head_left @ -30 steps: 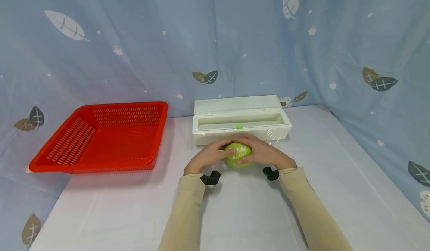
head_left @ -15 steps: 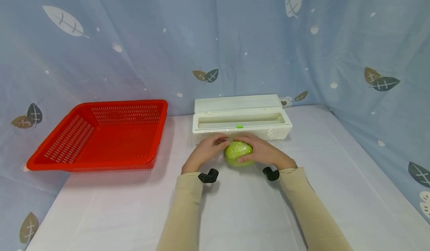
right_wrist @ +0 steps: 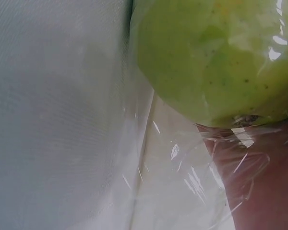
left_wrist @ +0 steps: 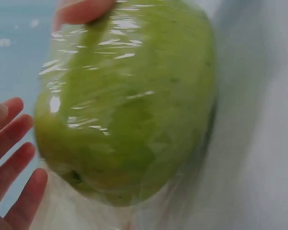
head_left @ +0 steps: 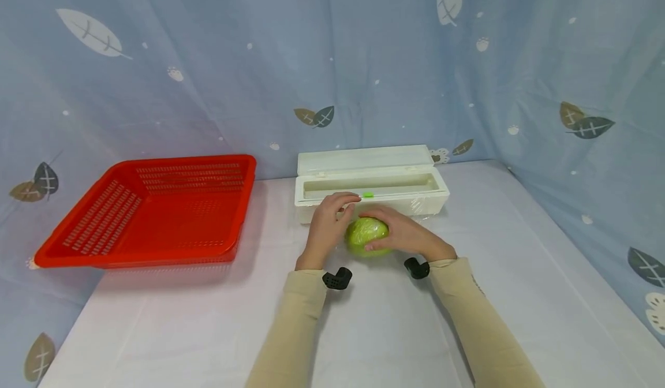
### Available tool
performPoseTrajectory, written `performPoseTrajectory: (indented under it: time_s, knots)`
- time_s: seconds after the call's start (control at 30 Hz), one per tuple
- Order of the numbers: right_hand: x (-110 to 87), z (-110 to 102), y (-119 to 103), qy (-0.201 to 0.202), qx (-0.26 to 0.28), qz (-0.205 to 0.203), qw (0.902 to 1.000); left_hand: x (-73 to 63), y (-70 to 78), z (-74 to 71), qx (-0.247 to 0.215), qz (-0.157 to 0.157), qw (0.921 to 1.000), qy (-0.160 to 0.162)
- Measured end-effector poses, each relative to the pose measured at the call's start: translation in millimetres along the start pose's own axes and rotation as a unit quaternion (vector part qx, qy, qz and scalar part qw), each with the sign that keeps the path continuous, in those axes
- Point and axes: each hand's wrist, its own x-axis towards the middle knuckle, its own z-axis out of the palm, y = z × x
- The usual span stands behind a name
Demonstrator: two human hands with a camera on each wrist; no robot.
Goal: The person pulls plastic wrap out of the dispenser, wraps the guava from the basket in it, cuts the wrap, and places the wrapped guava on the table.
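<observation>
A green fruit [head_left: 363,235], tightly covered in clear cling film, sits on the table just in front of a white cling film box [head_left: 371,203]. My right hand [head_left: 405,235] holds it from the right, fingers over the far side and thumb on the near side. My left hand [head_left: 327,226] is off the fruit at its left, fingertips by the box's green slider [head_left: 368,194]. In the left wrist view, several spread fingers [left_wrist: 19,167] stand beside the wrapped fruit [left_wrist: 129,105]. Loose film [right_wrist: 197,177] trails from the fruit towards the box in the right wrist view.
The white box's lid [head_left: 363,158] stands raised at the back. To the left is a red plastic basket [head_left: 140,258] with slotted walls. A blue leaf-patterned curtain [head_left: 249,88] hangs behind the white-covered table [head_left: 182,330].
My left hand has let go of the fruit and moved up towards the box's front edge, its fingers now by the slider. My right hand has stayed on the fruit.
</observation>
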Motion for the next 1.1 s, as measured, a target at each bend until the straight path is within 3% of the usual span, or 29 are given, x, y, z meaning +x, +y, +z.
performPoseTrajectory:
  time_s: [0.3,0.53,0.83,1.1]
  knots:
    - [-0.4,-1,0,-0.001,-0.002,-0.010,0.9999,-1.5,2.7,10.0,0.019,0.012,0.9985,-0.049]
    - [-1.7,-2,-1,0.004,-0.012,-0.013,0.9998,-1.2,9.6,16.9,0.071,0.034,0.9919,-0.099]
    - [-2.1,0,-1,0.004,-0.021,-0.006,0.9998,-2.0,14.5,19.4,0.102,0.020,0.9886,-0.109]
    - [-3.5,0,0,0.006,-0.010,-0.002,0.9999,-2.5,12.0,28.8,0.160,0.047,0.9827,-0.081]
